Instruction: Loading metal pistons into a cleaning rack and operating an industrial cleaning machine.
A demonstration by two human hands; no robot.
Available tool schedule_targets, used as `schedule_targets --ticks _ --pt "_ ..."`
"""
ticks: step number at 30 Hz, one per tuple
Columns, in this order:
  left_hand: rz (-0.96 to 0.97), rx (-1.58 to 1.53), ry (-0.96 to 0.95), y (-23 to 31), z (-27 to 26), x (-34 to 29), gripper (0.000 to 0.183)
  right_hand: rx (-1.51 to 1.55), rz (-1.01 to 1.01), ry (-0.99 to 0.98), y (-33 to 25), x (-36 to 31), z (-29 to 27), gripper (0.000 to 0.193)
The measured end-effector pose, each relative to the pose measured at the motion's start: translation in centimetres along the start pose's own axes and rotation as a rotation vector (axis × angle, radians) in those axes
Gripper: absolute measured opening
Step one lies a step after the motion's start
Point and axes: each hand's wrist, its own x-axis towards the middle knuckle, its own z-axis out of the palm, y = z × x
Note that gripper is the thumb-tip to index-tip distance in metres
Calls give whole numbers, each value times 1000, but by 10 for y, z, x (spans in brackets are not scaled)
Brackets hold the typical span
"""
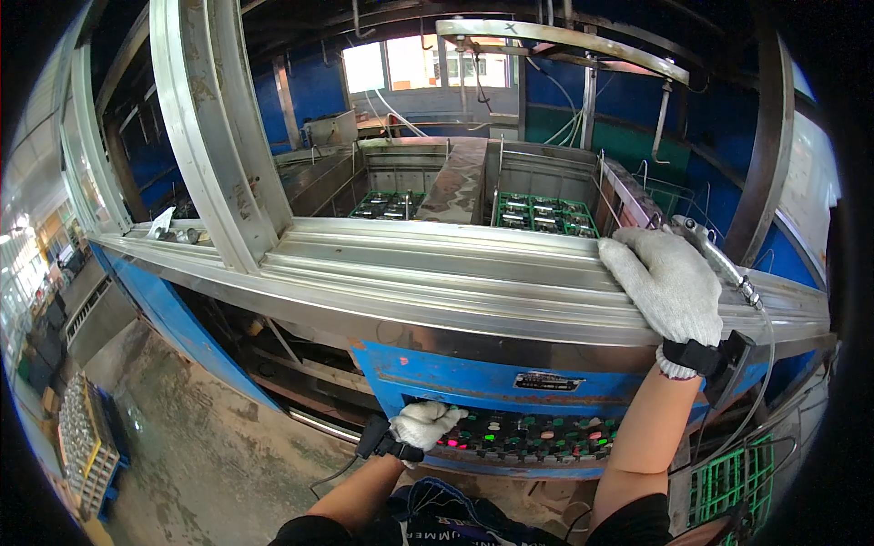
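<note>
My left hand (426, 426), in a light knitted glove, is at the left end of a control panel (537, 444) with several rows of coloured knobs and lit buttons. Its fingers are curled together against the panel; whatever lies under the fingertips is hidden. My right hand (669, 280), gloved the same way, rests palm down across a long aluminium rail (437, 261), thumb apart from the fingers. Just beyond it on the rail lies a metal air gun (712, 255) with a thin hose (772, 350). Dark straps wrap both wrists.
Behind the rail are tanks holding green baskets (499, 207) of metal parts. A hanging bar with hooks (564, 47) spans above. An upright metal post (205, 136) rises at left. A rack of metal pieces (91, 437) stands on the floor; a green crate (733, 487) is low right.
</note>
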Motion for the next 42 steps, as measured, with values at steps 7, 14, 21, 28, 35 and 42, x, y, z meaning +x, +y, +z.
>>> schedule_targets --ticks 7,14,21,28,35,42 --pt "10 -58 55 5 -1 -1 22 4 10 23 2 0 3 48" --pt "79 -73 97 -7 3 0 21 1 2 -20 0 2 -1 48" --pt "-33 -206 42 2 4 0 21 -3 -7 -21 5 1 -2 47" --pt "209 61 211 -2 12 -12 30 98 11 31 0 -5 0 44" --pt "231 60 -399 -38 58 -13 36 151 -262 414 12 -18 14 31" --pt "305 -296 -792 -55 88 -6 23 -38 -306 507 -2 -29 19 28"
